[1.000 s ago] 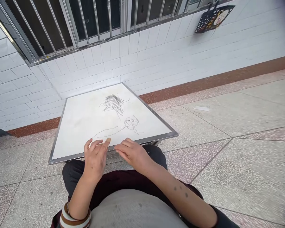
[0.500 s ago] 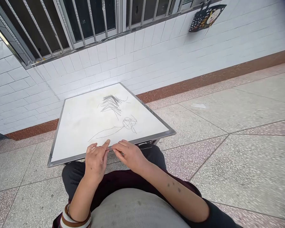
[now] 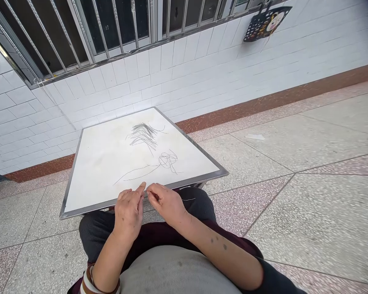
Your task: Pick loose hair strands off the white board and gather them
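My left hand (image 3: 129,210) is closed in a pinch at the near edge of a white-topped table (image 3: 95,171). Close beside it, my right hand (image 3: 169,203) also pinches, its fingertips almost meeting the left ones. A thin strand (image 3: 189,199), like fine wire, sticks out to the right behind my right hand; the part between the fingers is too small to make out. On the tabletop lie a pile of similar dark thin strands (image 3: 143,132) and, nearer my hands, a loose tangle of strands (image 3: 167,160) with long ends trailing left.
The table has a grey metal rim (image 3: 199,179) and stands against a white tiled wall (image 3: 202,73). Above it is a barred window (image 3: 116,24). A dark dotted bag (image 3: 265,24) hangs at upper right. A white scrap (image 3: 255,136) lies on the speckled floor (image 3: 331,212).
Both hands have shifted slightly to the right and nearer my body, still pinching close together. The strands on the table have not visibly moved.
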A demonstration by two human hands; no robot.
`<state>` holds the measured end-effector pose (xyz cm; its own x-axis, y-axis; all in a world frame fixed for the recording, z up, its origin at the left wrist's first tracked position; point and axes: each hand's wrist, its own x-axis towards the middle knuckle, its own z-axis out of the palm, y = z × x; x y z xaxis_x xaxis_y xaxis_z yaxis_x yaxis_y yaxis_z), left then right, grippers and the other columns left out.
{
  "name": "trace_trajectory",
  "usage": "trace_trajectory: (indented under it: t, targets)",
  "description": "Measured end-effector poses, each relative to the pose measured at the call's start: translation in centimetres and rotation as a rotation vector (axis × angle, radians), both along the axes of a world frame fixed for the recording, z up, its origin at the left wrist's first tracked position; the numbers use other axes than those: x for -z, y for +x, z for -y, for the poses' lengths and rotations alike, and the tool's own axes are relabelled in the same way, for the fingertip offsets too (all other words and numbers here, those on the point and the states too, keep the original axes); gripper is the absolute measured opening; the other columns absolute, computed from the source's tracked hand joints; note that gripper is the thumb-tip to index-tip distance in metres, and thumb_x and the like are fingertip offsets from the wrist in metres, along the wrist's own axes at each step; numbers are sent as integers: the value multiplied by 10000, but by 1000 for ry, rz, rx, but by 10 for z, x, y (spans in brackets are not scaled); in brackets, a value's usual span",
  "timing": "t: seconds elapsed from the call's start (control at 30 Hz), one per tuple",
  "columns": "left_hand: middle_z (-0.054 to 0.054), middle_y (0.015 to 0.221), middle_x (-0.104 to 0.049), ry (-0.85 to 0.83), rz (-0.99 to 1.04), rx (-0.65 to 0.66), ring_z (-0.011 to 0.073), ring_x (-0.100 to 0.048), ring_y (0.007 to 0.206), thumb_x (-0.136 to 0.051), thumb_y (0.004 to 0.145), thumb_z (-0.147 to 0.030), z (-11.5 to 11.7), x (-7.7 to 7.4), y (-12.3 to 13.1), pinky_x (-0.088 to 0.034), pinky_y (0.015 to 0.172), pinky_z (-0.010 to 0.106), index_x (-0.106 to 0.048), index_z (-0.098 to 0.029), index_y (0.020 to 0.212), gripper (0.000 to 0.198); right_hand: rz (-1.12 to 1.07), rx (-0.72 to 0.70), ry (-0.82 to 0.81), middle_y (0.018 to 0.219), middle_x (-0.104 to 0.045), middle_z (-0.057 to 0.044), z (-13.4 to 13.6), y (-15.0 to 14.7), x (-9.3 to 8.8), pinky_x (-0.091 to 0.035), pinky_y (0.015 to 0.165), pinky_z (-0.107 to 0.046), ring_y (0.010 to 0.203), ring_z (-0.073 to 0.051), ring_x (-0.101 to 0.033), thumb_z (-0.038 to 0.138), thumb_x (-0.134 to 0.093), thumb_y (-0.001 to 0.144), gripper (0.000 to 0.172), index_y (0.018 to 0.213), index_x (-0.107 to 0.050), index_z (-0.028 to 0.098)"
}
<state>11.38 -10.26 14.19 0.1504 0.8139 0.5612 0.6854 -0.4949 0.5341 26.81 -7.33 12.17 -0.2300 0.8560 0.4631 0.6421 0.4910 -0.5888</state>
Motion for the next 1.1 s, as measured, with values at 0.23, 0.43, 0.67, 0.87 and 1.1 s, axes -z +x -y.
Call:
trace_trajectory:
  t: [0.23,0.43,0.67,0.87,1.1]
  targets:
    - [54,974,-737,-129,133,14,226,-656,882,-529,883,-191,-3,2,1,-496,864,406,-590,-313,1286,425,-48,-8,-64,680,-575,19,-4,1,2,-359,570,-245,603,-136,-519,204,-441,890,142,802,-551,227]
    - [49,987,-723,-387,334,-52,198,-651,835,-589,869,-312,3,-12,-14,-499,793,329,-577,-309,1298,430,-88,-8,-70,706,-588,9,-5,4,0,-372,569,-248,614,-140,-527,218,-431,903,152,823,-560,230]
    - [49,832,-698,-630,677,21,137,-581,673,-539,889,-462,1,-13,-30,-485,748,299,-538,-199,1312,498,-113,28,-91,731,-611,3,-8,10,-2,-384,572,-254,634,-147,-545,232,-441,901,155,842,-584,233]
    - [7,683,-641,-764,776,129,115,-539,623,-634,839,-422,2,-7,-25,-447,675,250,-565,-192,1291,512,-90,36,-78,727,-611,1,-9,11,-2,-388,592,-258,649,-152,-555,232,-442,910,154,863,-589,230]
    - [18,712,-641,-789,842,138,112,-530,633,-593,869,-437,5,-8,-23,-437,689,251,-560,-197,1303,497,-59,36,-48,720,-604,-1,-10,12,-1,-385,590,-259,640,-151,-544,220,-437,912,164,858,-592,228]
